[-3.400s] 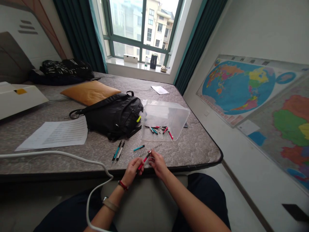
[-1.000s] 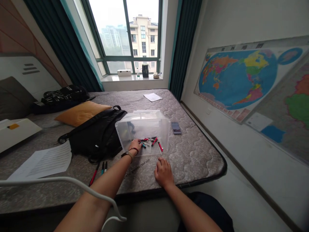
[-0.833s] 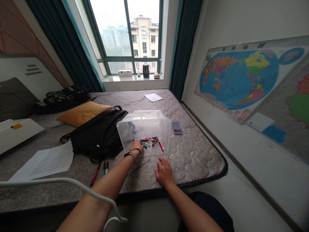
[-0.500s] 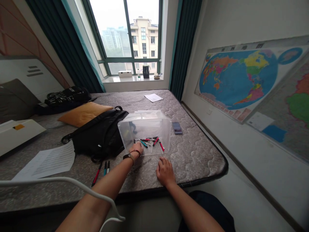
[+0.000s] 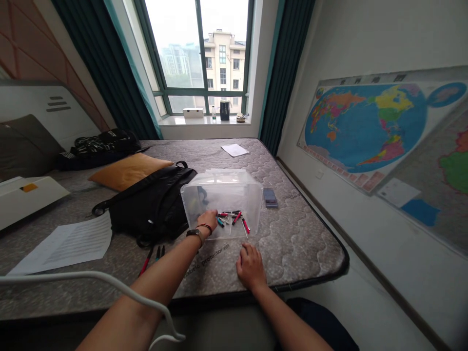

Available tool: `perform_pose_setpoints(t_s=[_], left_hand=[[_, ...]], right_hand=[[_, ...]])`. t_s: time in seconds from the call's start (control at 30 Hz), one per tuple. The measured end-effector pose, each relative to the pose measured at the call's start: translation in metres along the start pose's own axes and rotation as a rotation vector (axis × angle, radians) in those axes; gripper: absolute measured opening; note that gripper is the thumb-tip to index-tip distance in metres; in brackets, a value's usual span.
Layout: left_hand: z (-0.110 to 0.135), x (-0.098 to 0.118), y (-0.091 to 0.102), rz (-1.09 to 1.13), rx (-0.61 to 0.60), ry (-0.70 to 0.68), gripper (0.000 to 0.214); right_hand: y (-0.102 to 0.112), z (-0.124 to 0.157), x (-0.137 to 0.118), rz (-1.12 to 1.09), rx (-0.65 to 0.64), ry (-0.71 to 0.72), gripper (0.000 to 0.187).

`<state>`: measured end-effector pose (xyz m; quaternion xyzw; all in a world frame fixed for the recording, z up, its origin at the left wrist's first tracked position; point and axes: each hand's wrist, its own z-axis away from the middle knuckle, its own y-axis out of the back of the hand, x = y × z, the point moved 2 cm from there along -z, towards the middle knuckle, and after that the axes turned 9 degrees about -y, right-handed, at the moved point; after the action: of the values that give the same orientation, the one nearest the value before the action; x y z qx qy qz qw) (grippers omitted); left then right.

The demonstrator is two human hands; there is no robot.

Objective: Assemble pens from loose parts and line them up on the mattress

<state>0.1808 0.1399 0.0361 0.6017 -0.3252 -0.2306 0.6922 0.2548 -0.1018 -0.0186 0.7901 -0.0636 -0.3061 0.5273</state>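
A clear plastic box (image 5: 221, 177) lies on its side on the mattress, its mouth facing me. Several red, black, white and teal pens (image 5: 237, 218) are scattered loosely inside. My left hand (image 5: 206, 220) reaches into the box at the left end of the pens. Its fingers look curled together, and whatever they hold is hidden behind the hand. My right hand (image 5: 250, 265) rests on the mattress in front of the box, fingers loosely extended and holding nothing. Beside my left forearm lie a red pen (image 5: 145, 262) and a couple of dark-tipped pens (image 5: 160, 252), partly covered by the arm.
Left of the box sits a black bag (image 5: 151, 207), with an orange cushion (image 5: 131, 170) behind and a printed sheet (image 5: 66, 246) nearby. A stack of small dark flat items (image 5: 270, 197) lies right of the box. A white cable (image 5: 109, 282) crosses over my left arm.
Inside the box, my left hand has moved slightly farther in and to the right, against the pens. The right hand stays resting on the mattress. The camera view has shifted slightly.
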Motion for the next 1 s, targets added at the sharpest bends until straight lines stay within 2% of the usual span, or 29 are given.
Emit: perform_pose_setpoints(t_s=[0.37,0.47,0.6,0.7,0.8,0.87,0.93,1.0], left_hand=[[-0.002,0.013,-0.005,-0.019,-0.009,-0.284,0.023],[-0.002,0.013,0.003,0.016,0.001,-0.337,0.018],[0.004,0.013,0.029,0.082,0.081,-0.398,0.021],[0.026,0.007,0.050,0.121,0.153,-0.408,0.030],[0.067,-0.010,0.056,0.151,0.131,-0.467,0.028],[0.098,-0.026,0.046,0.135,0.014,-0.470,0.024],[0.124,-0.046,0.028,0.071,-0.088,-0.318,0.021],[0.144,-0.062,0.008,0.006,-0.135,-0.184,0.025]], right_hand=[[-0.004,0.000,0.002,0.020,0.001,0.004,0.021],[-0.003,0.000,0.001,0.022,-0.008,0.007,0.021],[-0.002,-0.001,0.001,0.028,-0.024,0.013,0.020],[-0.002,-0.001,0.002,0.031,-0.024,0.013,0.019],[-0.002,-0.001,0.002,0.039,-0.026,0.018,0.019],[-0.002,-0.001,0.002,0.044,-0.025,0.022,0.020],[-0.002,0.000,0.002,0.046,-0.019,0.024,0.021],[-0.002,0.000,0.001,0.047,-0.011,0.023,0.021]])
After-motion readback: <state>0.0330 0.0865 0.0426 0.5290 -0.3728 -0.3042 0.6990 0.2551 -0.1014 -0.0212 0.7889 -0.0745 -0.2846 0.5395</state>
